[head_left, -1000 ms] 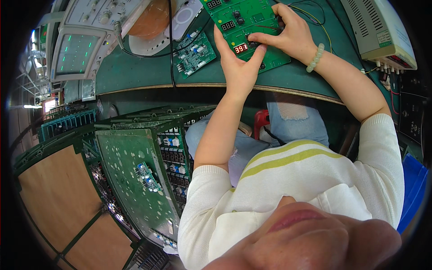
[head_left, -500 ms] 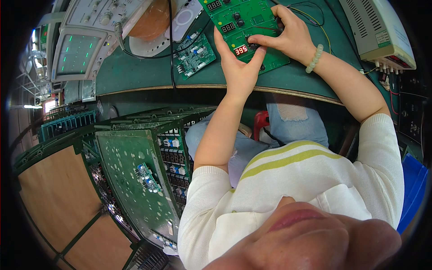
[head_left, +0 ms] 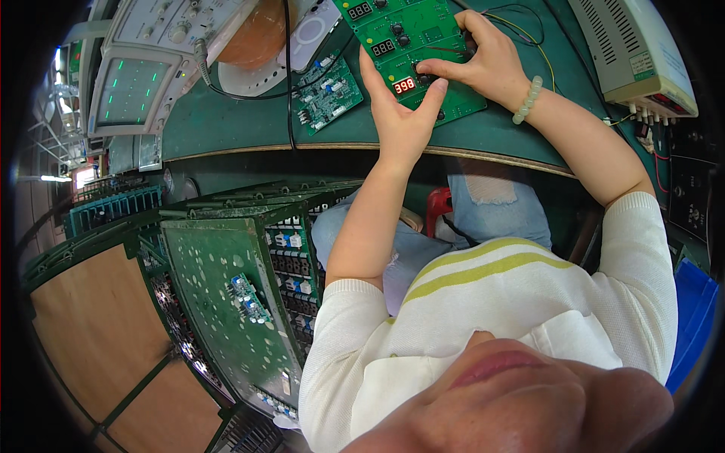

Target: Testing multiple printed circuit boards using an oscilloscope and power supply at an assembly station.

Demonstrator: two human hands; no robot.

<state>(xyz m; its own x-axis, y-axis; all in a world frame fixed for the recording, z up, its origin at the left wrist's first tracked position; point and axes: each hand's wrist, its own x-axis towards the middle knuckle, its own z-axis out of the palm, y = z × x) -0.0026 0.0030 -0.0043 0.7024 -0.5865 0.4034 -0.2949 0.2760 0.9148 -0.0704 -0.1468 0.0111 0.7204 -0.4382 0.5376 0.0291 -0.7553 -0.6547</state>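
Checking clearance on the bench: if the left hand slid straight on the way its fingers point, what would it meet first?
The left hand points up the picture, already on the large green circuit board; likely its lit red display first.

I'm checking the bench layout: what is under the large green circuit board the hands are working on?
The large green circuit board lies on the green bench top. Both hands cover its lower edge; anything beneath the board is hidden.

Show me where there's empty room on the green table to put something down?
Bare green mat lies between the oscilloscope and the small circuit board, along the front edge. Crowded: around the big green board, where left hand and right hand work.
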